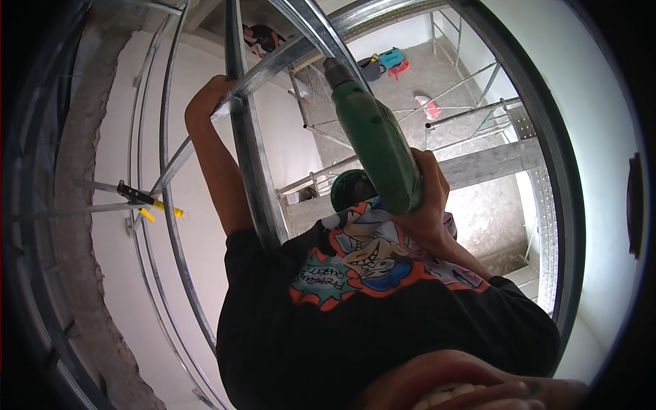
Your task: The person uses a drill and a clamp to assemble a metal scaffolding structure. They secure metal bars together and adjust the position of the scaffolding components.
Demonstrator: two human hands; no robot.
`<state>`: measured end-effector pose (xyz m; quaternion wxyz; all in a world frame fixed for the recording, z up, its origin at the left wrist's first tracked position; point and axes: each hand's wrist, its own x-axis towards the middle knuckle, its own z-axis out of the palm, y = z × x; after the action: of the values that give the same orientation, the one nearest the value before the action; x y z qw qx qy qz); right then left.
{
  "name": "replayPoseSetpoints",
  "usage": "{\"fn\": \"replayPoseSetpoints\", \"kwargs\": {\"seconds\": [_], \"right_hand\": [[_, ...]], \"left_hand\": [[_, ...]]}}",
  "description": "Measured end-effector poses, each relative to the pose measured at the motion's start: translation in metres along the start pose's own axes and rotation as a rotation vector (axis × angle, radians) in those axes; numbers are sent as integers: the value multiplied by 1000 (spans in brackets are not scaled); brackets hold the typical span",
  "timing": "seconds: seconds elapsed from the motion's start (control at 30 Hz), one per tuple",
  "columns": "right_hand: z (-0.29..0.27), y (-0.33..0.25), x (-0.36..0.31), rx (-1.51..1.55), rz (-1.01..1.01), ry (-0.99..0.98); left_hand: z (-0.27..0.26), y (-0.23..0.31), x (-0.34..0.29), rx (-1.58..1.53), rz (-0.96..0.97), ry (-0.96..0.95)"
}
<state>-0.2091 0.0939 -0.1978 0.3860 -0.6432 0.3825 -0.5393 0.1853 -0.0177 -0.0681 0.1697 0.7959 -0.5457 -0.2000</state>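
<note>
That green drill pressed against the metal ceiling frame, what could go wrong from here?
1. The left hand grips the metal channel near the joint the green drill points at; if the bit slips, it might hit those fingers.
2. The right hand holds the drill alone at arm's length, so it could twist or skid off the thin rail.
3. Scaffold bars and a floor far below suggest working at height; a dropped drill or lost balance could be serious.
</note>
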Motion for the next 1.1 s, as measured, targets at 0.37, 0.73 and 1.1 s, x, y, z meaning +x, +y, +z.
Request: {"fn": "replayPoseSetpoints", "kwargs": {"seconds": [0.37,0.73,1.1], "right_hand": [[1,6,26,-106,2,48],[-17,6,24,-60,9,18],[-51,26,-9,-115,-28,11]], "left_hand": [[0,4,6,88,-64,-21],[3,8,1,57,-42,-6],[4,5,5,95,-37,-15]]}}
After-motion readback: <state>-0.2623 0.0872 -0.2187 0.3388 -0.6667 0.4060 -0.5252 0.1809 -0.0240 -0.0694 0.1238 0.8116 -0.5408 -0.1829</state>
